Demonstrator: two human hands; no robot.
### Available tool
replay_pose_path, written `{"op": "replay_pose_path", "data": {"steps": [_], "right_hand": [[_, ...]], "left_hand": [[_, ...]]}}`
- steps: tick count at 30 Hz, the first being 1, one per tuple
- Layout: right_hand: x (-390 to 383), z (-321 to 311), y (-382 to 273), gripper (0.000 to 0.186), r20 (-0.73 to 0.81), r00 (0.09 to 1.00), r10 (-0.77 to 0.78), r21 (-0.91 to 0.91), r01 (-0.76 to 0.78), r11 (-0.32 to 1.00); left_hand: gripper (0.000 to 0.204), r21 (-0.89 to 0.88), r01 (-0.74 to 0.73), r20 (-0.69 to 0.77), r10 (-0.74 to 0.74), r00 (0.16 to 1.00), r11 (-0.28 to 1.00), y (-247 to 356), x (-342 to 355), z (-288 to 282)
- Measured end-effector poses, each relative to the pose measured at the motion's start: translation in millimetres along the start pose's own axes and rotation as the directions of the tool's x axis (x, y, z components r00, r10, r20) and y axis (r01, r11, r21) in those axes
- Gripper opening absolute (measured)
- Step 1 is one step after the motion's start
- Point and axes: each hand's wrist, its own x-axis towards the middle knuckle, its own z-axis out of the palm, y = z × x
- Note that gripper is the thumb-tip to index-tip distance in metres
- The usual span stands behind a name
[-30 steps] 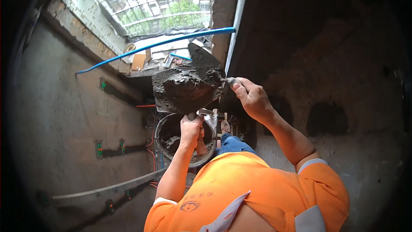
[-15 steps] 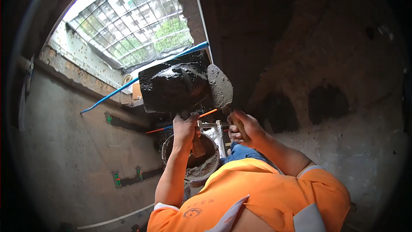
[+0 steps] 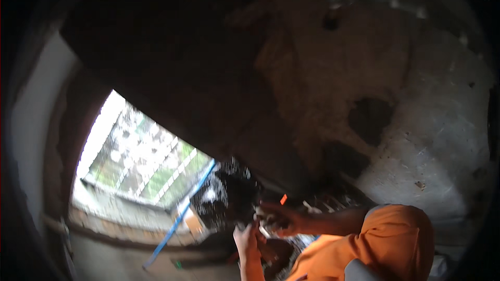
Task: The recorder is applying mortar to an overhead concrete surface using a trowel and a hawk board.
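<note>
My left hand (image 3: 247,237) is closed round the handle of a dark, wet plasterer's hawk (image 3: 221,198), held low in front of me with its flat board raised and tilted. Close beside it on the right, my right hand (image 3: 284,222) is closed too, on the wooden handle of a trowel; its blade is lost in blur and shadow now, though the earlier frame shows it coated in grey mortar. Just below both hands sits a mortar bucket (image 3: 276,257), mostly dark and blurred.
A blue pole (image 3: 179,218) leans slantwise by the bright barred window opening (image 3: 146,151) on the left. A brown box-like piece (image 3: 194,222) lies near it. The rough wall (image 3: 432,125) on the right has dark patches (image 3: 371,119).
My view has swung up, so window, hawk and hands sit lower in the picture and everything is smeared. Both hands keep their tools, and they are now closer together.
</note>
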Motion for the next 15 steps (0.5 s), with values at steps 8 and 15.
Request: {"op": "replay_pose_path", "data": {"steps": [8, 15], "right_hand": [[8.3, 159.3, -46.6, 0.036, 0.029, 0.842, -0.539, -0.227, 0.531, 0.817], [30.7, 348.3, -181.5, 0.030, 0.709, -0.061, -0.703, -0.551, 0.575, -0.605]], "left_hand": [[0.018, 0.054, -0.098, 0.008, 0.098, 0.995, 0.994, -134.7, 122.0, -112.4], [0.016, -0.017, -0.012, -0.058, 0.011, 0.998, 1.000, -70.2, 56.0, -119.7]]}}
